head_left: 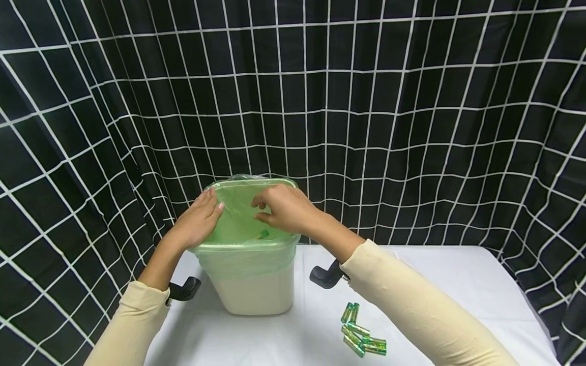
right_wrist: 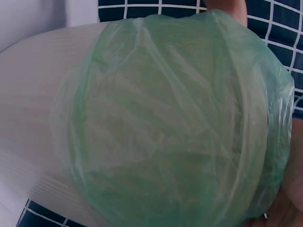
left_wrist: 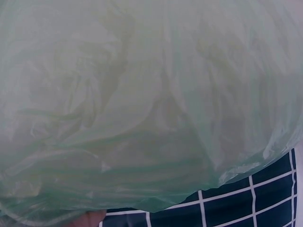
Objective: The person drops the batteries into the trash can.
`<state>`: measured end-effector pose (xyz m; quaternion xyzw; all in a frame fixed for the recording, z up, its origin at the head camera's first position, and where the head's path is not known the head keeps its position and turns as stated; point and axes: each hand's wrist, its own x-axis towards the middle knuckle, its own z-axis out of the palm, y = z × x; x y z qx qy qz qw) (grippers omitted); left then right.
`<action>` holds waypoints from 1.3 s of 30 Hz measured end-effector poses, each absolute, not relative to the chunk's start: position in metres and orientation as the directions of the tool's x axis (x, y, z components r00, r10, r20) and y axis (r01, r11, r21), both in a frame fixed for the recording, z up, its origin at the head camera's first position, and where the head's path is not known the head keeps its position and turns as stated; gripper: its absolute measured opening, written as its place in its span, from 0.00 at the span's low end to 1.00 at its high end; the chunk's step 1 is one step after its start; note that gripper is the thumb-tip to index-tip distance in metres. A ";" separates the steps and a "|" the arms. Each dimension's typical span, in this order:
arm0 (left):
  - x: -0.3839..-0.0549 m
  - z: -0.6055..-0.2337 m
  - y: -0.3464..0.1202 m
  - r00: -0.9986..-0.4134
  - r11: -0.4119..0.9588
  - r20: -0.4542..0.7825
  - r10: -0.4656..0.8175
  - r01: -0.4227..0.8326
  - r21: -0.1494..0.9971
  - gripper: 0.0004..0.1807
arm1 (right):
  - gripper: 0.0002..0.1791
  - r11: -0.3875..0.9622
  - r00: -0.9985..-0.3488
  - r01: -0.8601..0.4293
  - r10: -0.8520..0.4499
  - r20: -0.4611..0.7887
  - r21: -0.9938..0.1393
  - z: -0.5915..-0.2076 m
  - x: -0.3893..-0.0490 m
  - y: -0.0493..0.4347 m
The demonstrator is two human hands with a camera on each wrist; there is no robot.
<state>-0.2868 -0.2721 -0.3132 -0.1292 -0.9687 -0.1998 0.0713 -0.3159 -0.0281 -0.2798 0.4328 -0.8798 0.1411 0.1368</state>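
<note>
A pale wastebasket point(head_left: 258, 297) stands on the table, its mouth lined with a thin green plastic bag point(head_left: 249, 262) folded over the rim. My left hand point(head_left: 197, 221) rests at the left side of the rim, fingers extended. Over the opening is my right hand point(head_left: 286, 208), its fingers loosely bent and a gap between thumb and fingertips. Just below it, inside the mouth, shows a small green battery point(head_left: 263, 234), apart from the hand. Both wrist views are mostly filled by the bag point(left_wrist: 156, 113), wrinkled over the wastebasket point(right_wrist: 33, 99) in the right wrist view.
Several green cylindrical batteries point(head_left: 359, 330) lie in a loose group on the white tablecloth point(head_left: 316, 325), right of the wastebasket and near my right forearm. A black curtain point(head_left: 366, 127) with a white grid hangs behind and on both sides.
</note>
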 end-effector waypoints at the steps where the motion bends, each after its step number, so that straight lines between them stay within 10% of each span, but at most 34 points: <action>1: -0.286 -0.313 -0.272 -0.956 0.886 0.189 0.223 0.280 0.369 0.35 | 0.12 0.590 -0.593 -0.797 -0.720 0.362 -0.133 -0.280 -0.316 -0.028; 39: -0.284 -0.313 -0.271 -0.954 0.880 0.199 0.225 0.286 0.379 0.36 | 0.05 0.484 -0.493 -0.848 -0.566 0.661 -0.217 -0.303 -0.284 0.056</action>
